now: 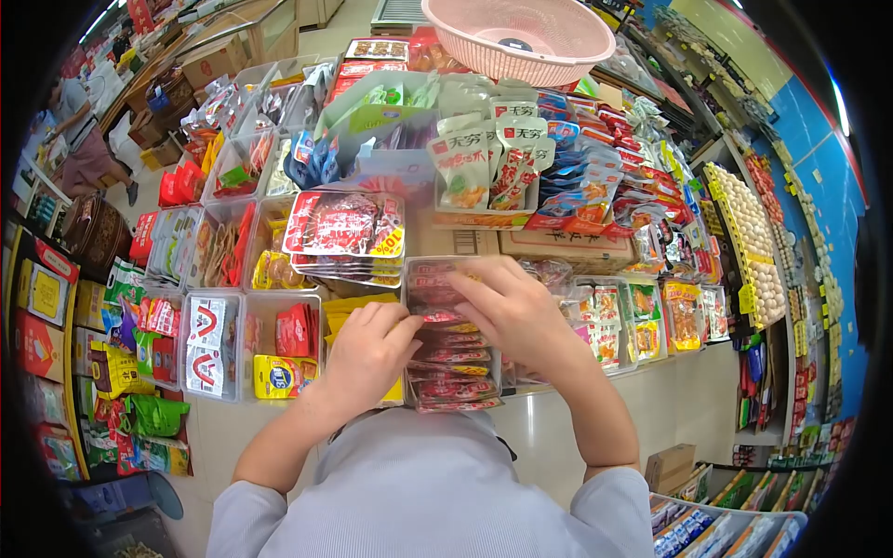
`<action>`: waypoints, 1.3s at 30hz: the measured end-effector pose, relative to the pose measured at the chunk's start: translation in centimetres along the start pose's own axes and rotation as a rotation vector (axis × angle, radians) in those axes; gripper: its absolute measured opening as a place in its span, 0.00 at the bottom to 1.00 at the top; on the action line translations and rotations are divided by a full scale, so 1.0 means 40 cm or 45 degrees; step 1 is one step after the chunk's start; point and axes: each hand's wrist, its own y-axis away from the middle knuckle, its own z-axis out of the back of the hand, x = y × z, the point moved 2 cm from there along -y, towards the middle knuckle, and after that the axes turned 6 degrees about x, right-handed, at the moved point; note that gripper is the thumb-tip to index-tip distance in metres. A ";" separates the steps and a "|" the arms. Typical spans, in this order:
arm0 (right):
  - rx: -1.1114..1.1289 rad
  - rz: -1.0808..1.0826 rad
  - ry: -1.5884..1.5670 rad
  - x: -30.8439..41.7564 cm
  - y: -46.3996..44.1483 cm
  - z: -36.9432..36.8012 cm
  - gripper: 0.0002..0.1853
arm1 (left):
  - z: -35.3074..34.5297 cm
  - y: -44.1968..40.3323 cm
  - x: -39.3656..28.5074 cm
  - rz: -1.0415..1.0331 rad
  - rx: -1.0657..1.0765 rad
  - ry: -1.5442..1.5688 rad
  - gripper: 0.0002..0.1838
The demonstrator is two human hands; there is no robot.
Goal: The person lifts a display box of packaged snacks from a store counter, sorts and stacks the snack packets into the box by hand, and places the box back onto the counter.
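A clear plastic bin (497, 374) right in front of me holds a tightly packed row of red snack packets (452, 365). My left hand (370, 352) is at the bin's left side, its bent fingers closed against the packets near the rim. From the right, my right hand (516, 312) reaches over the bin, with fingers and thumb closed on packets toward its far end. The fingertips of both hands are partly hidden. Just beyond the bin lies a stack of large red-and-clear snack packs (344, 228).
Bins of snacks flank the hands, including one with white packets (206, 344) and one with red and yellow packets (284, 363). Pouches (488, 153) stand in a box beyond. A pink basket (521, 37) sits at the back. Egg trays (744, 242) are at right. A person (79, 130) is far left.
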 end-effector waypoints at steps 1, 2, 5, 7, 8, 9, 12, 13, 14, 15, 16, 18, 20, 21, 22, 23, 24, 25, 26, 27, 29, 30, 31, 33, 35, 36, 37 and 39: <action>0.018 -0.008 -0.046 0.004 0.010 0.001 0.20 | -0.002 -0.001 0.005 -0.005 0.005 -0.021 0.15; 0.041 0.002 -0.043 0.010 0.015 -0.009 0.19 | -0.007 -0.002 0.013 -0.013 0.010 -0.041 0.14; 0.173 -0.033 -0.003 0.017 0.030 -0.052 0.14 | -0.019 -0.009 0.026 -0.027 0.067 -0.109 0.14; 0.348 -0.129 0.060 0.012 0.036 -0.076 0.13 | -0.026 -0.018 0.032 -0.036 0.093 -0.124 0.13; 0.369 -0.151 0.086 0.004 0.039 -0.084 0.12 | -0.030 -0.024 0.035 -0.041 0.091 -0.113 0.13; 0.391 -0.171 0.112 -0.006 0.041 -0.091 0.10 | -0.030 -0.027 0.036 -0.046 0.089 -0.102 0.13; 0.310 -0.197 0.136 -0.016 0.045 -0.089 0.07 | -0.021 -0.029 0.041 -0.010 -0.005 -0.062 0.13; 0.259 -0.201 0.134 -0.017 0.047 -0.088 0.06 | -0.021 -0.026 0.045 -0.002 -0.008 -0.054 0.13; 0.230 -0.192 0.153 -0.017 0.048 -0.089 0.05 | -0.022 -0.021 0.051 0.007 -0.008 -0.045 0.13; 0.200 -0.181 0.172 -0.017 0.046 -0.091 0.05 | -0.022 -0.018 0.054 0.017 -0.008 -0.036 0.13; 0.171 -0.170 0.191 -0.018 0.042 -0.094 0.05 | -0.022 -0.019 0.051 -0.024 0.029 -0.054 0.13; 0.111 -0.179 0.307 -0.029 0.027 -0.105 0.05 | -0.017 -0.028 0.046 -0.102 0.100 -0.090 0.14; 0.114 -0.167 0.355 -0.031 0.017 -0.106 0.05 | -0.021 -0.033 0.050 -0.135 0.204 -0.120 0.14; 0.144 -0.156 0.345 -0.030 0.015 -0.105 0.04 | -0.023 -0.035 0.052 -0.155 0.256 -0.137 0.14; 0.173 -0.147 0.337 -0.030 0.014 -0.103 0.04 | -0.024 -0.035 0.051 -0.186 0.289 -0.130 0.15; 0.157 -0.158 0.339 -0.034 0.017 -0.103 0.04 | -0.026 -0.034 0.050 -0.219 0.323 -0.122 0.16; 0.140 -0.170 0.342 -0.041 0.022 -0.107 0.03 | -0.028 -0.035 0.048 -0.253 0.357 -0.112 0.16; 0.126 -0.180 0.345 -0.045 0.026 -0.108 0.03 | -0.030 -0.037 0.047 -0.241 0.388 -0.112 0.17; 0.138 -0.181 0.321 -0.046 0.028 -0.105 0.03 | -0.028 -0.038 0.046 -0.225 0.419 -0.113 0.17; 0.149 -0.178 0.297 -0.046 0.028 -0.102 0.03 | -0.024 -0.039 0.045 -0.207 0.448 -0.116 0.18; 0.135 -0.170 0.261 -0.049 0.029 -0.103 0.03 | -0.006 -0.042 0.037 -0.165 0.558 -0.127 0.18; 0.109 -0.166 0.252 -0.054 0.032 -0.107 0.04 | -0.002 -0.045 0.036 -0.146 0.614 -0.133 0.18; 0.083 -0.162 0.243 -0.057 0.034 -0.108 0.04 | -0.002 -0.048 0.037 -0.142 0.641 -0.145 0.17; 0.080 -0.160 0.218 -0.057 0.034 -0.105 0.03 | -0.005 -0.051 0.042 -0.129 0.695 -0.170 0.16; 0.086 -0.164 0.200 -0.054 0.033 -0.103 0.03 | -0.029 -0.064 0.061 -0.121 0.797 -0.219 0.14; 0.094 -0.167 0.195 -0.052 0.031 -0.101 0.03 | -0.041 -0.069 0.068 -0.114 0.846 -0.244 0.13; 0.101 -0.169 0.191 -0.051 0.029 -0.099 0.03 | -0.048 -0.075 0.069 -0.097 0.855 -0.266 0.11; 0.115 -0.177 0.179 -0.054 0.031 -0.100 0.03 | -0.058 -0.089 0.066 -0.073 0.874 -0.312 0.09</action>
